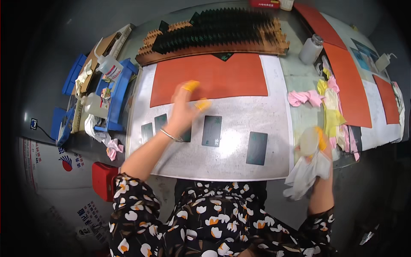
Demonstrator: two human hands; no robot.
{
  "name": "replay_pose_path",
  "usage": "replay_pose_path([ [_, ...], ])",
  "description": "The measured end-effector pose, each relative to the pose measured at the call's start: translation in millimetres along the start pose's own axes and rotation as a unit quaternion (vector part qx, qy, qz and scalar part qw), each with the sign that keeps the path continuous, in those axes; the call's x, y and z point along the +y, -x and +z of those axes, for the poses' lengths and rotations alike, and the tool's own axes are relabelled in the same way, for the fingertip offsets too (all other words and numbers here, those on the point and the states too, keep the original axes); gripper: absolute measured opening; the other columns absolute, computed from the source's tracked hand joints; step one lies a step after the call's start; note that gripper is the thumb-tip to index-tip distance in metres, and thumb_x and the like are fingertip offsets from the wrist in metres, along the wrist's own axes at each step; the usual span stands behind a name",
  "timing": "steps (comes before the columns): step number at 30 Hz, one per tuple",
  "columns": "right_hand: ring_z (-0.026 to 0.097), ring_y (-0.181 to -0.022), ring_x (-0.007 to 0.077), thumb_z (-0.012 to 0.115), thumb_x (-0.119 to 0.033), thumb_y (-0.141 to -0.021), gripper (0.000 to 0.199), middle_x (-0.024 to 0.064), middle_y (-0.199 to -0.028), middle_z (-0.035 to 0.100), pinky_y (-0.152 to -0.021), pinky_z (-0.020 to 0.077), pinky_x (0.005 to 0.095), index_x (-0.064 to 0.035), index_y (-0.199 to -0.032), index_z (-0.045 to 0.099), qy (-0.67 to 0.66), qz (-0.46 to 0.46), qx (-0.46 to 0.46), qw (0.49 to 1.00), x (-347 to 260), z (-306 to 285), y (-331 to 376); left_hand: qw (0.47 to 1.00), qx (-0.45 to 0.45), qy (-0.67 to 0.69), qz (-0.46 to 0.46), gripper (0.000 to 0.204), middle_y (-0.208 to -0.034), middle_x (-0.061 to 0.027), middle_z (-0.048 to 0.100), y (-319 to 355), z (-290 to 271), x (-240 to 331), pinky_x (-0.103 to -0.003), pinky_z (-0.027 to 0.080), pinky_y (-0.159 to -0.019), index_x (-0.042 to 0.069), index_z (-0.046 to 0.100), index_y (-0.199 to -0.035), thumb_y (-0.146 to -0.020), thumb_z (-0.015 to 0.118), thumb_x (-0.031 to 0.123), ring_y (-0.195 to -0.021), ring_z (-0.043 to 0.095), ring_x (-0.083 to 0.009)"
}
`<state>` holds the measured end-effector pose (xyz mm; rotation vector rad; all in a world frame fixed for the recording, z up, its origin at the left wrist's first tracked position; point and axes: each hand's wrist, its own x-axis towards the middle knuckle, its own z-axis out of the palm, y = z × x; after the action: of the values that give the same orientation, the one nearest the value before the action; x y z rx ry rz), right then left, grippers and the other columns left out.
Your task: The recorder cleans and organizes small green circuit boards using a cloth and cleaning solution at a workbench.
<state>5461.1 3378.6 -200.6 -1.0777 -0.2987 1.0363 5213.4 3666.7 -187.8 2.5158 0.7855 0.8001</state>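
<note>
My remote feed got kinda blurry here
I had the left hand (183,108) open over the orange mat's (224,77) near edge, dark cards (211,131) on the white board (192,162), right hand (324,149) gripping a white cloth (306,173) and some pale round thing (308,142).

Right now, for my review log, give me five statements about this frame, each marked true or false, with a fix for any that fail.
1. The right hand holds a white cloth. True.
2. The wooden rack stands nearer the person than the orange mat. False: it stands beyond it.
3. A bracelet circles the left wrist. True.
4. The grey bottle stands left of the orange mat. False: it stands to the right.
5. The rightmost loose dark card lies on the white board. True.
</note>
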Motion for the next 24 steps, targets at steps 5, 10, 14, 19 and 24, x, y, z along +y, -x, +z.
replay_pose_path([
  [5,0.056,-0.062,0.0278,0.044,-0.019,-0.087,0.023,0.0133,-0.081,0.059,-0.077,0.0475,0.0386,-0.0028,-0.103,0.05,-0.217,0.029,-0.29,0.932,-36.9,-8.0,-113.1,0.922,0.195,0.153,-0.297,0.031,-0.097,-0.0086,0.057,-27.5,-50.1,-158.0,-0.024,0.042,-0.072,0.0,0.045,-0.113,-0.085,0.044,0.012,-0.089,0.055,-0.0165],
  [10,0.052,-0.077,0.0274,0.045,-0.025,-0.086,0.028,0.0105,-0.079,0.053,-0.083,0.0444,0.0385,-0.0041,-0.105,0.047,-0.201,-0.035,-0.274,0.94,-38.0,8.6,-193.0,0.709,0.248,0.459,-0.475,0.023,-0.101,-0.0179,0.052,-55.0,-88.4,-225.0,-0.035,0.047,-0.071,0.001,0.043,-0.102,-0.086,0.03,0.012,-0.095,0.056,-0.0314],
  [14,0.049,-0.089,0.027,0.045,-0.03,-0.085,0.033,0.0082,-0.078,0.049,-0.089,0.042,0.0384,-0.0052,-0.106,0.045,-0.183,-0.082,-0.249,0.947,-34.8,4.3,-241.2,0.649,0.253,0.573,-0.432,0.021,-0.107,-0.0254,0.047,-74.8,-83.4,-246.9,-0.043,0.044,-0.083,-0.002,0.04,-0.097,-0.086,0.029,0.012,-0.101,0.051,-0.0385],
  [19,0.046,-0.1,0.0287,0.045,-0.036,-0.083,0.038,0.0068,-0.076,0.047,-0.092,0.0408,0.039,-0.0063,-0.107,0.044,-0.161,-0.115,-0.258,0.946,-37.5,-0.8,-268.7,0.626,0.271,0.62,-0.388,0.026,-0.114,-0.0285,0.042,-90.3,-85.4,-244.9,-0.045,0.039,-0.089,-0.008,0.04,-0.099,-0.084,0.028,0.01,-0.107,0.046,-0.0402],
  [24,0.046,-0.104,0.0309,0.049,-0.031,-0.081,0.035,0.0101,-0.08,0.05,-0.086,0.0431,0.0381,-0.0048,-0.103,0.047,-0.192,-0.074,-0.351,0.913,-34.6,-100.0,-313.6,0.635,0.281,0.612,-0.379,0.03,-0.118,-0.0291,0.04,-84.2,-97.9,-238.5,-0.046,0.036,-0.092,-0.009,0.04,-0.103,-0.085,0.027,0.012,-0.115,0.039,-0.0391],
])
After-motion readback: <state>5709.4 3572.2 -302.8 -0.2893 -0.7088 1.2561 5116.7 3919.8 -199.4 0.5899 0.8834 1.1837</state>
